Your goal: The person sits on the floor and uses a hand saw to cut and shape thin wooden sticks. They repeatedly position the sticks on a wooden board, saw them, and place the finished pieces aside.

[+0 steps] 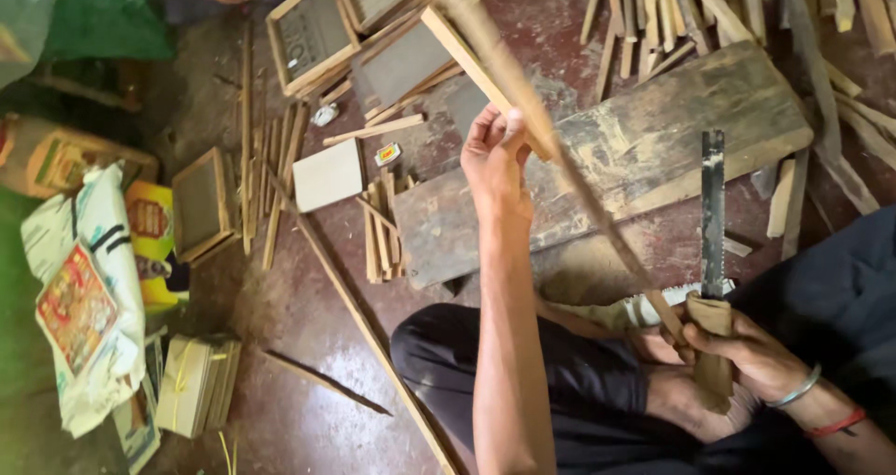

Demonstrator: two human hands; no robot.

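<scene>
Our left hand (pixel 495 158) pinches a long stick (pixel 560 158) at its 12 o'clock end; our right hand (pixel 737 344) grips a saw (pixel 713 214), blade pointing 12 o'clock over the plank (pixel 653 130).

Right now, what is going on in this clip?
A person sits on the floor at a woodworking spot. The left hand grips a long thin wooden strip that runs diagonally over a thick worn plank. The right hand holds a handsaw by its wooden handle, blade pointing away across the plank and not touching the strip. Small wooden frames and loose cut sticks lie scattered on the floor.
</scene>
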